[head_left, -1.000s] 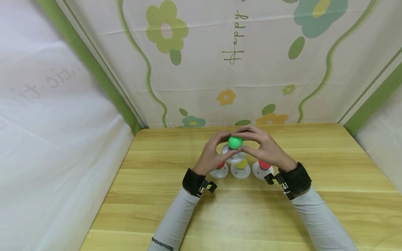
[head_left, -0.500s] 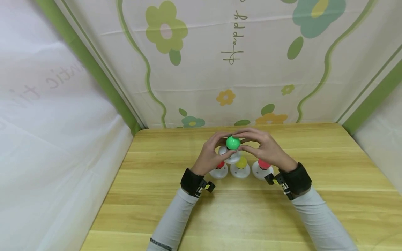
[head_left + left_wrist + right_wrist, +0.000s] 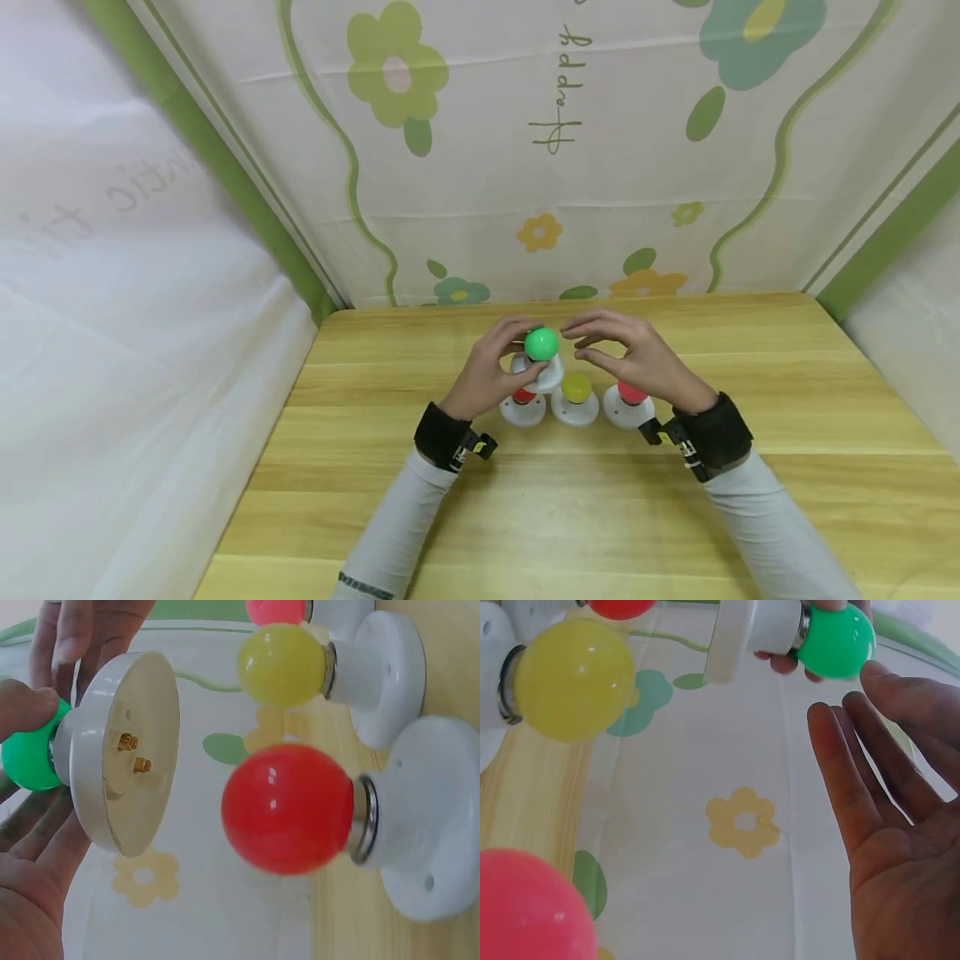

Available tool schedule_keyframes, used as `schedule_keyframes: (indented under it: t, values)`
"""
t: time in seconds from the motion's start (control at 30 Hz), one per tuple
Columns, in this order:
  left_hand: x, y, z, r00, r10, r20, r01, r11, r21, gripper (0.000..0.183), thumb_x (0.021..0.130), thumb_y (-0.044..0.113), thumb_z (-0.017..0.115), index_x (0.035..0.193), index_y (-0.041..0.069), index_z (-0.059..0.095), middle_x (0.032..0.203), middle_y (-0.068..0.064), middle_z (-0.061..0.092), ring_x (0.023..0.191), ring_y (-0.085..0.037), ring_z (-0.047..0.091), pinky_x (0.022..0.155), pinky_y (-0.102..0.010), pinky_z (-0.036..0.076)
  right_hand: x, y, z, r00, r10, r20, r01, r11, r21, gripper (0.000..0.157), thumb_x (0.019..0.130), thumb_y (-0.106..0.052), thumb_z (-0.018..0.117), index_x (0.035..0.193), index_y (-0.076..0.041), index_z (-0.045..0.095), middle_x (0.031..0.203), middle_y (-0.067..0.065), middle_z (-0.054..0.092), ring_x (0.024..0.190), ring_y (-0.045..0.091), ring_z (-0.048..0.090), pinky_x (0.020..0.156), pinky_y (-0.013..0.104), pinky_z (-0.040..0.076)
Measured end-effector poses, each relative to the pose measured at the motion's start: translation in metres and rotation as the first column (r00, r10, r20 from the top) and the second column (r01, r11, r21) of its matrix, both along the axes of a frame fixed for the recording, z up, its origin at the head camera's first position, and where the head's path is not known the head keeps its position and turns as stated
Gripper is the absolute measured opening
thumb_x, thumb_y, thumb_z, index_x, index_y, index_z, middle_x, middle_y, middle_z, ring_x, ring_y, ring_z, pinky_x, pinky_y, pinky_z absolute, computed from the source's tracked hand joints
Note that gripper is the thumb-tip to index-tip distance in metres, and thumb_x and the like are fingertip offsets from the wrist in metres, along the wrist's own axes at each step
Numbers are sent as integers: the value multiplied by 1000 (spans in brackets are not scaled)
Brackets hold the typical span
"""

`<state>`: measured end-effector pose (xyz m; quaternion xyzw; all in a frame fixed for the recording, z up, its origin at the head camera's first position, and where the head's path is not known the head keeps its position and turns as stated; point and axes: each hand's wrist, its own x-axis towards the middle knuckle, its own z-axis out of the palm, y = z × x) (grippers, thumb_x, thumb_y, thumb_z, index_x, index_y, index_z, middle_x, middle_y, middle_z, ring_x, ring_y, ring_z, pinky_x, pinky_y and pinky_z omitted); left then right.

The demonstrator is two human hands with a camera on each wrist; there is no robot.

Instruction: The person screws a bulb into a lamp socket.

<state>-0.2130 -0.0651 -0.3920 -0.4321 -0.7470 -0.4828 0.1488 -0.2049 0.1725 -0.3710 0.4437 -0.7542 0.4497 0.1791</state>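
Observation:
My left hand [image 3: 487, 377] grips a green light bulb [image 3: 542, 343], which sits in a round white lamp holder [image 3: 150, 795]. The holder is raised off the table, and its underside with two brass screws faces the left wrist camera. To the right of it, my right hand [image 3: 637, 358] is apart from the bulb, fingers loosely bent and nothing between them. Below stand a red bulb [image 3: 289, 810], a yellow bulb [image 3: 576, 387] and a pink-red bulb [image 3: 632, 393], each upright in its own white holder. My left hand partly covers the red one in the head view.
The three standing holders form a row on the wooden table [image 3: 570, 517]. Behind the table's far edge hangs a white curtain [image 3: 480, 167] with printed flowers. Another white cloth [image 3: 150, 333] bounds the left side.
The right hand has come off the green bulb and its holder and shifted slightly right. The left hand has carried them a little to the left, over the red bulb.

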Motion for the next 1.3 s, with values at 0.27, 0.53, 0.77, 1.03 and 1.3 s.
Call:
schedule_keyframes:
  t: [0.27,0.53,0.77,1.03,1.3]
  values:
    - [-1,-15,-6,999,34,-1,-34,999,-13,51,79,-8,71,125,-10,51,122,-23,53,107,-30,57,87,-36,54,2,7,-7,1000,-15,-16,15,1000,13,39,73,20,70,105,-2,69,108,19,66,88,15,64,71,29,57]
    - [0,-26,-9,999,52,2,-52,999,-5,49,80,-9,69,124,-11,50,122,-25,51,107,-31,56,87,-39,54,3,18,-13,1000,-18,16,18,1000,10,42,72,21,69,107,-2,68,112,21,63,95,22,62,72,26,56]
    - [-16,-45,-35,995,96,7,-96,995,8,54,79,-4,72,129,-2,50,127,-15,51,113,-24,53,91,-36,52,6,30,-17,997,-23,67,23,1000,10,45,73,21,68,112,-1,65,113,21,63,96,33,61,75,22,55]
    - [-20,-61,-48,992,121,19,-121,993,-1,57,80,0,71,133,4,49,127,-11,49,117,-22,51,93,-31,51,10,37,-19,996,-50,80,49,999,12,43,73,21,68,110,-1,66,111,21,64,95,32,61,74,23,56]
    - [-18,-73,-52,987,159,6,-158,987,-14,56,79,-2,70,131,2,51,128,-11,48,117,-24,51,93,-33,52,11,42,-21,996,-56,62,54,998,34,41,75,19,69,111,-1,65,111,22,63,94,32,61,74,23,56]
